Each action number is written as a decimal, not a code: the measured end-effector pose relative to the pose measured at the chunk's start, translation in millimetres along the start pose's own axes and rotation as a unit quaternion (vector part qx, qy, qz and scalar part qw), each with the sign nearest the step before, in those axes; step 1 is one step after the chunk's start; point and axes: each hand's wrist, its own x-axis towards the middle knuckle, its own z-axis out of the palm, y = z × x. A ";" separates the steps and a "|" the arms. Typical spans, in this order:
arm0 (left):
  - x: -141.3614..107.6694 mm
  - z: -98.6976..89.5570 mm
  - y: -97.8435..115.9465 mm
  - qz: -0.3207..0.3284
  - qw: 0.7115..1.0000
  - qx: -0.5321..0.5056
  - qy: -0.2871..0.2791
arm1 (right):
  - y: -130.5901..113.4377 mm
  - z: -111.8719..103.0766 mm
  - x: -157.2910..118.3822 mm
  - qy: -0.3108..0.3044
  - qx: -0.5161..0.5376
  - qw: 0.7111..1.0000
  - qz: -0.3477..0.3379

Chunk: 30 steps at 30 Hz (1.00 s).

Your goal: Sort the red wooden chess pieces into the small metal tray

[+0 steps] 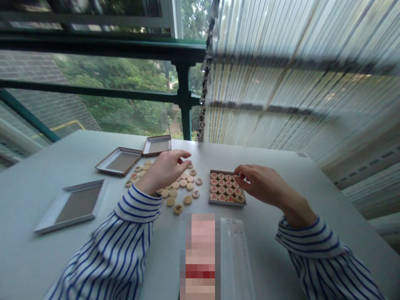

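Note:
My left hand hovers over loose round xiangqi pieces, its thumb and fingers apart and nothing between them. It hides some of the pieces. My right hand is at the upper right corner of a shallow box filled with rows of pieces. Its fingers are curved, with a gap between thumb and index finger; the fingertips cover part of the box's right column. Most boxed pieces have red characters. A piece with a black character sits in the near right corner, slightly raised.
Two shallow brown-edged trays lie behind the loose pieces. A larger white tray is at the left. A blurred-out item and a clear plastic case lie at the table's front. Window and string curtain border the white table.

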 end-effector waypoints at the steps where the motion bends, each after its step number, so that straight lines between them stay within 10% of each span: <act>1: -5.0 0.1 -2.7 0.002 1.000 0.001 0.002 | -0.7 0.6 0.3 0.002 -0.002 1.000 -0.001; 15: -69.8 18.2 -31.2 0.110 0.991 -0.052 -0.056 | -26.8 9.2 5.5 0.040 0.035 0.998 -0.030; 30: -82.0 24.3 -41.3 0.124 0.983 0.042 -0.125 | -70.2 34.1 4.9 0.005 0.106 0.983 -0.150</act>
